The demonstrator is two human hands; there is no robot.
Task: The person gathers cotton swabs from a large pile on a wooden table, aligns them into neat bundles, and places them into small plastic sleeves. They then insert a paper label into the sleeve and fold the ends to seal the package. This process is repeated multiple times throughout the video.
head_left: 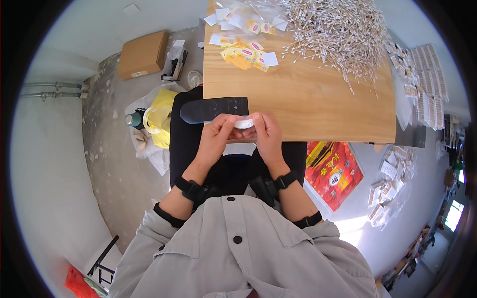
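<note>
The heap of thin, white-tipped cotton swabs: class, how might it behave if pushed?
The heap of thin, white-tipped cotton swabs would probably spread rather than move as one, since its sticks lie loose and crisscrossed. Those along its edge may roll, being slender and separate. Each is likely light, given its thin stick.

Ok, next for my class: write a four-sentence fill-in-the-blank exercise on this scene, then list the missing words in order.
1. The left hand and right hand hold a small item coloured ____.
2. The heap of cotton swabs lies to the ____ of the yellow cards.
3. The cardboard box is beyond the ____ side of the wooden table.
4. Each wristband is coloured ____.

Missing words: white; right; left; black.
</note>
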